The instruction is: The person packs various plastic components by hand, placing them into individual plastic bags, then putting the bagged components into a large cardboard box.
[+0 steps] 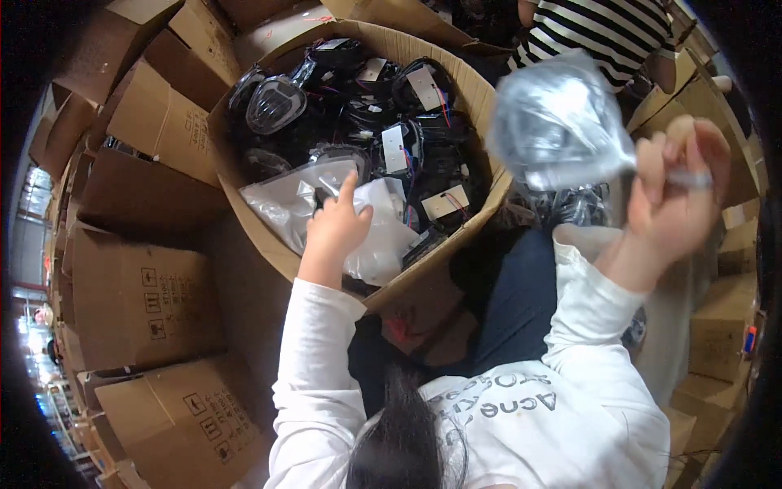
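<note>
In the upper right, the right hand [672, 191] is closed on the neck of one filled clear bag [562, 122]; its long axis slants, neck toward lower right. Left of centre, the left hand [336, 231] (index finger pointing up-frame; I cannot tell whether it grips) is at clear plastic [285, 200] in one carton [468, 72], where four pale plates [394, 148] show

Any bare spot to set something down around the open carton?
Likeliest: the brown floor strip between the open carton and the printed cartons at left. The pale strip between the right sleeve and the right-side cartons also looks bare. Crowded: the open carton's inside, packed with dark wired units, with clear plastic below the left hand.
</note>
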The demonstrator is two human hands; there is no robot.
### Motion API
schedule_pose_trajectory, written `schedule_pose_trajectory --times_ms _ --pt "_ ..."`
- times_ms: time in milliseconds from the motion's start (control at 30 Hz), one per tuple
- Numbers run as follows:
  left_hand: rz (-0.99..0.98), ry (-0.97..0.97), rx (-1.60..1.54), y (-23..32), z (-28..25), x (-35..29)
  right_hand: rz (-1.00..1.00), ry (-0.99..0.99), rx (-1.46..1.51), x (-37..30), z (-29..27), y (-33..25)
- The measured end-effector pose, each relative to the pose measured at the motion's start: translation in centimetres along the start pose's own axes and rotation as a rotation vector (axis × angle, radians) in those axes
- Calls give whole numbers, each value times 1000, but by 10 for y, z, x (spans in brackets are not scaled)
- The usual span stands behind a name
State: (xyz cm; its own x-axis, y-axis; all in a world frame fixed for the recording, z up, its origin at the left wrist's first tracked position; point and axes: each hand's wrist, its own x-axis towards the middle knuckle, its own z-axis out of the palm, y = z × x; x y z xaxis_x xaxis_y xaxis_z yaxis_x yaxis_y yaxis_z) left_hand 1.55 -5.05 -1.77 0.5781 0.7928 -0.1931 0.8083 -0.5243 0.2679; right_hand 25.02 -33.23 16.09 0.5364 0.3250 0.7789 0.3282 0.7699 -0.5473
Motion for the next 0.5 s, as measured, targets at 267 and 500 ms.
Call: schedule_pose_trajectory --times_ms 267,500 --pt "90 -311 53 -27 29 29 776 -462 -1402 -32 -25 98" --pt "257 296 -707 0 -14 19 1503 -852 -1334 -77 -122 195"
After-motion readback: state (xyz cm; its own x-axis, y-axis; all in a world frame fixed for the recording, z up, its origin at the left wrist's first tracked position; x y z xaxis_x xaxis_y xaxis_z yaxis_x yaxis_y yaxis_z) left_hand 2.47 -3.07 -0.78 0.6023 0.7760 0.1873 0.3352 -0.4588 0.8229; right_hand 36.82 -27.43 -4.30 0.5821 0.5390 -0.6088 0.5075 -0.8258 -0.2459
